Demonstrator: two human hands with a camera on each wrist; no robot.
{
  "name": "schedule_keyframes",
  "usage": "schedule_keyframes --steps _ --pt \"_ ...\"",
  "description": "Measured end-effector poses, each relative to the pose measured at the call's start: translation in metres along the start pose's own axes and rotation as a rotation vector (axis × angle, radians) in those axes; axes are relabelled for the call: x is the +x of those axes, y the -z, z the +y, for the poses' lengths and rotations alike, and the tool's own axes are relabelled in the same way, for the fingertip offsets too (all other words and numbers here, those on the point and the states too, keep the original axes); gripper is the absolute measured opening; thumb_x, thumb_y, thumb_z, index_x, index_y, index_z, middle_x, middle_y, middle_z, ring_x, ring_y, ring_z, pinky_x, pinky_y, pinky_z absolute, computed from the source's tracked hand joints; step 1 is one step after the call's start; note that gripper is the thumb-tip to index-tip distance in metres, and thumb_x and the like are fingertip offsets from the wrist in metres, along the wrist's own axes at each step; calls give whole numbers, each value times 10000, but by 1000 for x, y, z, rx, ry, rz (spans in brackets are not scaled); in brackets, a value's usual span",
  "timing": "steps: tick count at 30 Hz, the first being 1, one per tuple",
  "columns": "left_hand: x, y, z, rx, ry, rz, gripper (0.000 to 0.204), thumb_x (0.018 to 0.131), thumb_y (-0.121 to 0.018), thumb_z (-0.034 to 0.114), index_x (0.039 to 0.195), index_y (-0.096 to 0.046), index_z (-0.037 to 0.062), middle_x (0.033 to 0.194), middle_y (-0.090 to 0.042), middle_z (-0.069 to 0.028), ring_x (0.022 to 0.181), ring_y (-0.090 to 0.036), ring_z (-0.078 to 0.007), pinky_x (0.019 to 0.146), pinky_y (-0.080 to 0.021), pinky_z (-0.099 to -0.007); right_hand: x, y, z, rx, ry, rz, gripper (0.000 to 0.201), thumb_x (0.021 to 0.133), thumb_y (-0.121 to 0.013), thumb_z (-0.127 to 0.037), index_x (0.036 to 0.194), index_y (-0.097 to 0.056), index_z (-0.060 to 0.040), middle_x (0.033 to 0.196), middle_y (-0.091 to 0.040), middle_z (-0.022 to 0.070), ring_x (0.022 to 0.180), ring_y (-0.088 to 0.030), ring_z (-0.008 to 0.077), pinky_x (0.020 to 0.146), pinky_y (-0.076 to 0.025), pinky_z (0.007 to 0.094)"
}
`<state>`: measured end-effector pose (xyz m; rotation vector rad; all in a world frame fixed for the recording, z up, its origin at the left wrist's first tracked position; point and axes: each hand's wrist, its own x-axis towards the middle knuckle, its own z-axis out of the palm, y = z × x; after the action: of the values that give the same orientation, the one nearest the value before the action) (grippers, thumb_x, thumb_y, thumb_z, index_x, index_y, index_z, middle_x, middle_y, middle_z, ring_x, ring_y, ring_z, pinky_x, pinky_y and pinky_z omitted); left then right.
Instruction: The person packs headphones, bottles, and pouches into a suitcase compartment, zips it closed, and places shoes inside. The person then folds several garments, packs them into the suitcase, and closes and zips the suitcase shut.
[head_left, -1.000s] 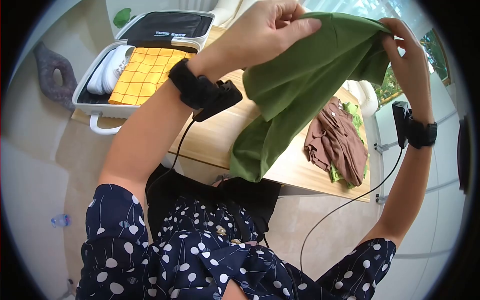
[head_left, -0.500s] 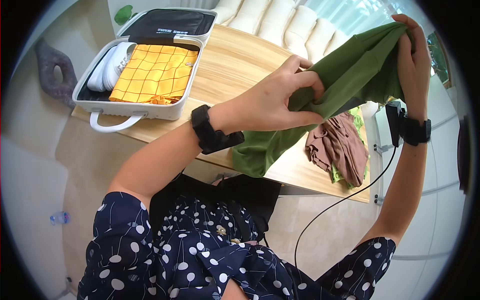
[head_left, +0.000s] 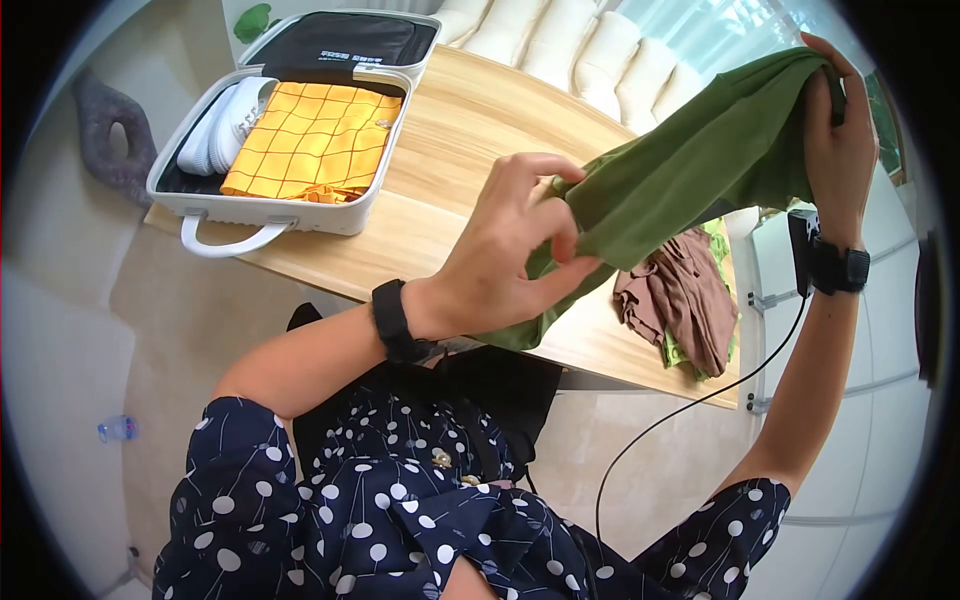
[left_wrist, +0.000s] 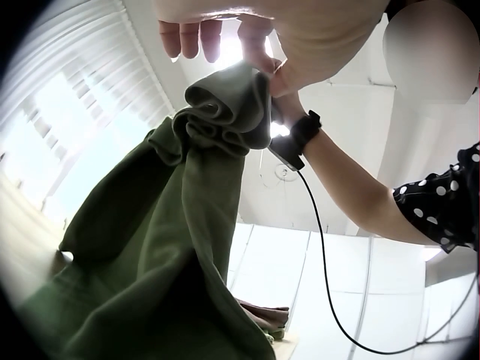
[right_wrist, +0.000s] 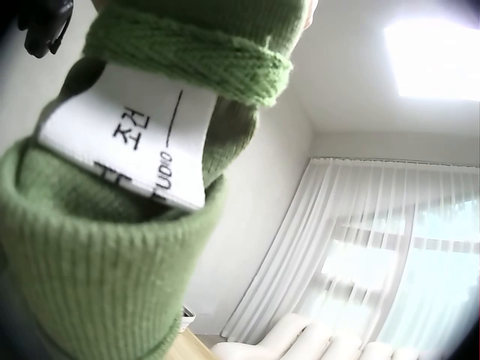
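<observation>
A green top (head_left: 700,160) hangs raised over the table's right half. My right hand (head_left: 842,150) grips its upper end, fingers folded over the cloth. At the lower left edge of the top, my left hand (head_left: 505,245) has loosely bent fingers, the thumb overlapping the cloth in the head view. The left wrist view shows the top (left_wrist: 202,195) bunched in rolls close below the left thumb and index finger, with other fingertips (left_wrist: 211,41) free. A ribbed green band (right_wrist: 105,277) and a white label (right_wrist: 139,135) fill the right wrist view.
An open white suitcase (head_left: 330,218) at the table's left holds a yellow checked cloth (head_left: 310,140) and white shoes (head_left: 240,125). Brown clothing (head_left: 685,300) lies over light-green cloth (head_left: 720,245) at the table's right end. A cable (head_left: 650,435) hangs from my right wrist.
My left hand has moved down and left along the green top, drawing back toward its edge. My right hand has shifted slightly right, still holding the upper end.
</observation>
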<state>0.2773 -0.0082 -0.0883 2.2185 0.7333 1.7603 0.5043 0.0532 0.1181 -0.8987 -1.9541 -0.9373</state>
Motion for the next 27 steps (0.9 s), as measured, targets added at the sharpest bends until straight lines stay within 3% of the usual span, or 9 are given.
schedule_keyframes --steps 7,10,12,16,18,19,21,25,27 --pt "-12 -3 -10 -184 74 74 269 731 -714 77 850 -474 52 1161 -467 -172 1117 -443 -265 924 -360 -351 1 4 3 58 66 -29 266 952 -479 -134 1200 -571 -164 943 -661 25 665 -565 70 612 -456 228" --pt "-6 -7 -5 -140 95 194 287 744 -731 134 880 -497 39 1167 -416 -208 1101 -423 -321 882 -394 -386 1 7 3 37 -21 -82 261 950 -481 -120 1192 -573 -149 977 -663 20 712 -593 72 642 -469 227" --pt "-2 -8 -4 -72 84 224 340 735 -740 127 974 -511 49 1209 -414 -180 1133 -426 -281 963 -344 -374 0 7 2 38 36 -78 259 949 -478 -113 1189 -572 -142 989 -665 18 755 -611 79 668 -476 228" --pt "5 -11 -10 -90 42 123 316 726 -761 133 945 -552 44 1170 -446 -156 1025 -484 -233 896 -393 -333 0 6 -2 80 92 -61 256 949 -474 -105 1184 -571 -134 996 -662 15 768 -614 84 675 -476 229" --pt "7 -13 -9 -252 135 32 227 742 -751 103 863 -572 33 1053 -518 -101 854 -530 -161 787 -431 -266 0 6 0 75 98 -84 250 947 -477 -100 1177 -571 -129 1005 -660 16 779 -616 89 688 -477 234" --pt "7 -12 -9 -252 132 33 227 742 -751 103 863 -572 33 1053 -518 -101 854 -530 -161 787 -431 -266 0 7 1 74 100 -82 250 947 -477 -100 1177 -571 -129 1005 -660 16 779 -616 89 688 -477 234" --pt "5 -7 -8 -217 181 -47 161 767 -720 57 844 -582 22 876 -557 -49 698 -515 -104 681 -435 -216 -1 8 2 74 80 -119 247 945 -480 -97 1174 -568 -129 1018 -657 16 785 -617 88 695 -477 235" --pt "10 6 -13 -321 154 -11 128 794 -695 42 859 -586 24 811 -568 -17 709 -523 -77 674 -438 -204 -5 11 7 84 33 -174 242 939 -489 -92 1166 -570 -117 1033 -651 25 823 -617 106 728 -476 250" --pt "17 18 -25 -430 178 101 109 806 -687 85 813 -606 13 744 -611 -21 691 -570 -73 627 -459 -224 -7 12 8 112 52 -161 224 927 -513 -99 1141 -582 -95 1045 -640 38 860 -610 132 767 -469 272"
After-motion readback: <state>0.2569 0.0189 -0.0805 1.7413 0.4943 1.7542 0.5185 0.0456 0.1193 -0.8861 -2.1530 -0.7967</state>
